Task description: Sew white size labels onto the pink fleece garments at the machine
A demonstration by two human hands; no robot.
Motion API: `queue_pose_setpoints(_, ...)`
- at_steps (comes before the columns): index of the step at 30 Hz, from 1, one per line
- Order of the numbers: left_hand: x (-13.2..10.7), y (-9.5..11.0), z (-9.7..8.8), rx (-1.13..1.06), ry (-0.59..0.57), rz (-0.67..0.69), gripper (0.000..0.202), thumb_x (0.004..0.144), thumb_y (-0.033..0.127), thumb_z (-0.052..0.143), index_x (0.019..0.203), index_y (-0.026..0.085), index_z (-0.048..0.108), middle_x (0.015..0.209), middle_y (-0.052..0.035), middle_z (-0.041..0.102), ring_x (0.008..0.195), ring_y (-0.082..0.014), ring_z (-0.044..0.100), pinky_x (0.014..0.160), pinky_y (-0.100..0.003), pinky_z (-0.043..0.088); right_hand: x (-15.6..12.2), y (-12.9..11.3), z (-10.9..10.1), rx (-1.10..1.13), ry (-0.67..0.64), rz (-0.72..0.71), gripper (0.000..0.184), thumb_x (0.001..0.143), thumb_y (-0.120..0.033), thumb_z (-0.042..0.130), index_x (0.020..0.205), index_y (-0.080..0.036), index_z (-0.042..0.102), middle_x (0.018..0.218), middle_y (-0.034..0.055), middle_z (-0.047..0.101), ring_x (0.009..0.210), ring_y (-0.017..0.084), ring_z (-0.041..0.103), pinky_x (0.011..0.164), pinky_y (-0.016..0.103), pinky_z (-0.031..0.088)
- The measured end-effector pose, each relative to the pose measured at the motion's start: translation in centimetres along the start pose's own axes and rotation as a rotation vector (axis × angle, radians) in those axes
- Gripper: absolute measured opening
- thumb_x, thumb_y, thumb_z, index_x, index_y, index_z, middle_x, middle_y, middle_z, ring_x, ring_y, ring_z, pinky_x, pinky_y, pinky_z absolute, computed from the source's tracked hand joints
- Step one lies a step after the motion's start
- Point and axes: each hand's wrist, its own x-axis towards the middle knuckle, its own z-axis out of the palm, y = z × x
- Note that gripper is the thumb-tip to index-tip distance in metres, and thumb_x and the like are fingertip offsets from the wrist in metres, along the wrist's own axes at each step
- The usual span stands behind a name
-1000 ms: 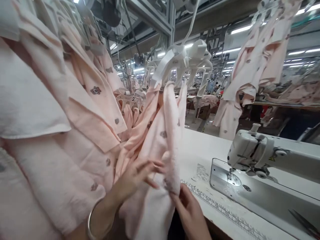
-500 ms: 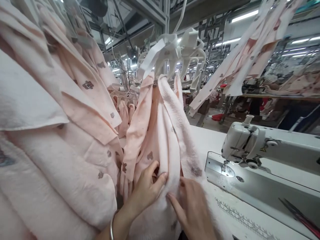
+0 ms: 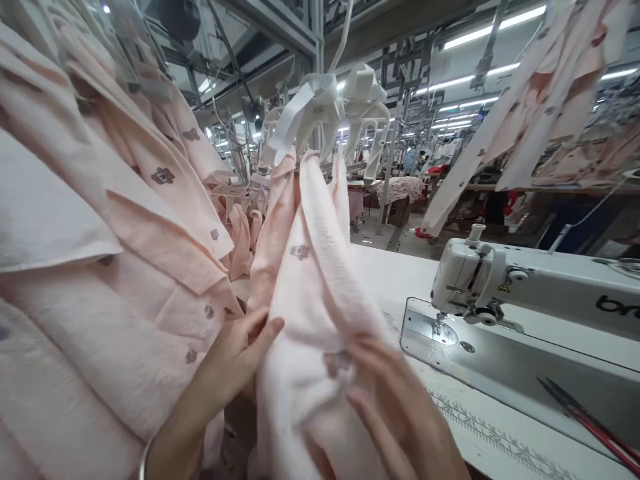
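A pale pink fleece garment piece (image 3: pixel 313 293) with brownish printed motifs hangs in front of me from white plastic hanger clips (image 3: pixel 320 110). My left hand (image 3: pixel 240 353) pinches its left edge between thumb and fingers. On the right side of the same cloth, my right hand (image 3: pixel 400 407) grips a fold, thumb below and fingers above; motion blurs it. Between my hands the cloth is spread, with one motif close to the right fingertips. Its lower part runs out of view.
More pink fleece pieces (image 3: pixel 165 267) hang close on the left. To the right stands a white sewing machine (image 3: pixel 525 280) on its table (image 3: pixel 385 267), with red-handled scissors (image 3: pixel 590 420) lying near it. Further pink pieces (image 3: pixel 520 113) hang at the upper right.
My hands have moved apart, the left one going left and the right one slightly right. The folds between them have spread into a wider panel, showing a printed motif. The view has shifted a little.
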Motion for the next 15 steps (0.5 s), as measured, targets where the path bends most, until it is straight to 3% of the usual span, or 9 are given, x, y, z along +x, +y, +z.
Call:
queue_pose_setpoints(2, -0.2, -0.4, 2.0, -0.085, 0.218, 0.050, 0.031, 0.082, 0.045, 0.060, 0.094, 0.017, 0.061, 0.086, -0.0036, 0.066, 0.076, -0.0157, 0.065, 0.068, -0.022, 0.053, 0.9, 2.4, 0.7, -0.003, 0.075, 0.189, 0.043, 0.071, -0.048, 0.068, 0.107, -0.024, 0.062, 0.113, 0.0099, 0.057, 0.102, 0.029, 0.054, 0.088, 0.043, 0.045)
queue_pose_setpoints(3, -0.4, -0.6, 2.7, -0.154, 0.252, 0.046, 0.031, 0.085, 0.045, 0.057, 0.095, 0.016, 0.059, 0.086, -0.0039, 0.065, 0.075, -0.0149, 0.065, 0.067, -0.022, 0.053, 1.3, 3.5, 0.7, 0.043, 0.024, 0.293, 0.036, 0.070, -0.048, 0.068, 0.095, -0.023, 0.063, 0.098, 0.0082, 0.061, 0.087, 0.026, 0.057, 0.076, 0.039, 0.048)
queue_pose_setpoints(4, -0.6, -0.8, 3.4, -0.222, 0.208, 0.014, 0.031, 0.086, 0.046, 0.055, 0.095, 0.016, 0.058, 0.084, -0.0046, 0.065, 0.072, -0.0149, 0.065, 0.066, -0.023, 0.054, 1.6, 4.3, 0.5, 0.097, -0.038, 0.376, 0.030, 0.072, -0.049, 0.066, 0.081, -0.022, 0.060, 0.080, 0.0044, 0.060, 0.071, 0.021, 0.055, 0.065, 0.034, 0.048)
queue_pose_setpoints(6, -1.4, -1.1, 4.8, -0.304, -0.027, -0.099, 0.035, 0.087, 0.048, 0.052, 0.093, 0.014, 0.058, 0.085, -0.0081, 0.066, 0.071, -0.0175, 0.066, 0.065, -0.027, 0.055, 1.7, 4.6, -0.4, 0.201, -0.156, 0.444, 0.034, 0.080, -0.051, 0.057, 0.066, -0.021, 0.052, 0.060, -0.0010, 0.051, 0.056, 0.016, 0.050, 0.054, 0.027, 0.044)
queue_pose_setpoints(9, -3.0, -1.7, 7.6, -0.258, -0.304, -0.140, 0.042, 0.085, 0.046, 0.057, 0.114, 0.015, 0.055, 0.114, -0.0141, 0.061, 0.099, -0.0236, 0.063, 0.082, -0.034, 0.054, 1.0, 2.1, -1.9, 0.568, -0.194, 0.542, 0.033, 0.080, -0.054, 0.056, 0.084, -0.021, 0.059, 0.074, 0.0024, 0.061, 0.070, 0.018, 0.060, 0.064, 0.029, 0.049)
queue_pose_setpoints(12, -4.4, -2.3, 10.9, -0.092, -0.300, 0.012, 0.058, 0.078, 0.042, 0.067, 0.128, 0.021, 0.047, 0.129, -0.0109, 0.052, 0.117, -0.0252, 0.051, 0.098, -0.036, 0.043, 0.2, -0.9, -3.0, 0.956, -0.212, 0.702, 0.043, 0.077, -0.049, 0.062, 0.114, -0.028, 0.058, 0.097, 0.0066, 0.067, 0.085, 0.024, 0.065, 0.073, 0.035, 0.051)
queue_pose_setpoints(15, -4.3, -2.7, 11.6, 0.027, -0.318, 0.053, 0.033, 0.080, 0.042, 0.064, 0.100, 0.016, 0.064, 0.101, -0.0083, 0.065, 0.097, -0.0239, 0.058, 0.087, -0.032, 0.047, -0.2, -1.3, -4.0, 1.005, -0.045, 0.754, 0.046, 0.074, -0.041, 0.068, 0.117, -0.029, 0.059, 0.102, 0.0061, 0.068, 0.089, 0.023, 0.066, 0.075, 0.033, 0.052)
